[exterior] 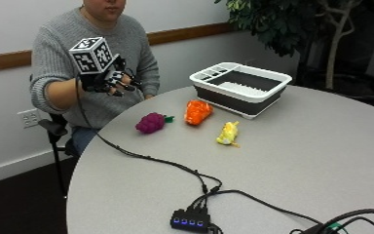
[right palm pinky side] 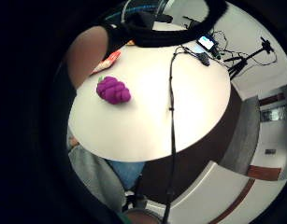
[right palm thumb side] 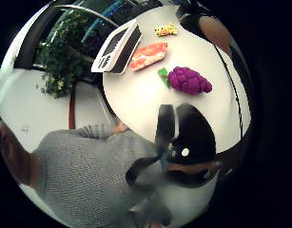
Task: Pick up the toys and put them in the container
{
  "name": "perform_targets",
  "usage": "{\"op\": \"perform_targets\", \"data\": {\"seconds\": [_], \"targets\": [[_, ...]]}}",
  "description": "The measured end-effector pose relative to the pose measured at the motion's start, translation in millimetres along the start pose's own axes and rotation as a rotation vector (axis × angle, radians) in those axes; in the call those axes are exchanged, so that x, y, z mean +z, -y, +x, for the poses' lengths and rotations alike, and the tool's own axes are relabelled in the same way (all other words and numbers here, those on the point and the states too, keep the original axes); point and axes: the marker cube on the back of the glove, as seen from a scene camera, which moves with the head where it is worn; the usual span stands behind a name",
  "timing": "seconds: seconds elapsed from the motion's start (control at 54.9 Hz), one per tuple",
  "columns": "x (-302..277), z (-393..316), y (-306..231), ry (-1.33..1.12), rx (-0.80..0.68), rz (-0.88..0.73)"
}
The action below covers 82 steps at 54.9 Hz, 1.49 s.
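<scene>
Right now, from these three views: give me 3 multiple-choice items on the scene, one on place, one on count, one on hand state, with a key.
1. Where is the purple grape toy?
A. In the container
B. On the table, nearest the person
C. In the gloved hand

2. How many toys lie on the table?
A. Three
B. One
C. Five

3. What is the gloved right hand doing?
A. Gripping the orange toy
B. Pressing on the container
C. Raised above the table edge, holding nothing

Key: 1 B, it lies beside the orange toy on the person's side. 2 A, grape, orange and yellow toy. 3 C, its fingers hang relaxed in the air, while the container holds no toys.
</scene>
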Motion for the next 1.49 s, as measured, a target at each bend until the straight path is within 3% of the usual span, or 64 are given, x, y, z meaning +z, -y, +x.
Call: {"op": "perform_targets", "data": {"seconds": [0.364, 0.565, 0.747, 0.965, 1.129, 1.33, 1.494], "targets": [[10.4, -49.2, 87.8, 0.004, -0.149, -0.026], [67.4, -22.4, 90.6, -0.044, -0.049, -0.138], [137.3, 3.7, 77.9, -0.263, 0.088, -0.314], [146.5, 6.3, 78.5, -0.297, 0.065, -0.280], [118.6, -2.6, 92.6, -0.238, 0.007, -0.184], [-8.0, -9.8, 138.2, -0.217, -0.043, 0.060], [-52.0, -30.4, 163.0, -0.263, -0.087, 0.127]]}}
